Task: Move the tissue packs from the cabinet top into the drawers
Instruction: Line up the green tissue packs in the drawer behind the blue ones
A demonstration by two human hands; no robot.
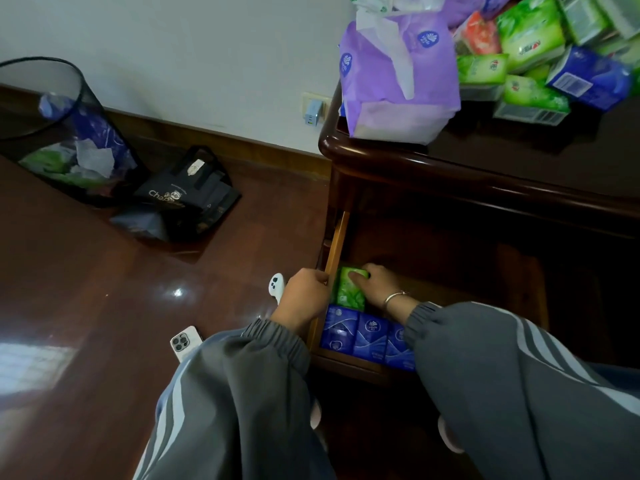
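Down in the open drawer [336,249], my right hand [375,285] curls its fingers round a green tissue pack [350,291] standing just behind the blue packs [367,336]; my left hand [304,296] grips the drawer's side wall.

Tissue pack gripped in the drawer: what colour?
Bright green with paler markings, that small plastic tissue pack; head view.

Glossy dark wooden cabinet [450,174]; shiny plastic-wrapped tissue packs [530,36]; polished wooden floor [104,289]; black mesh bin [52,98]
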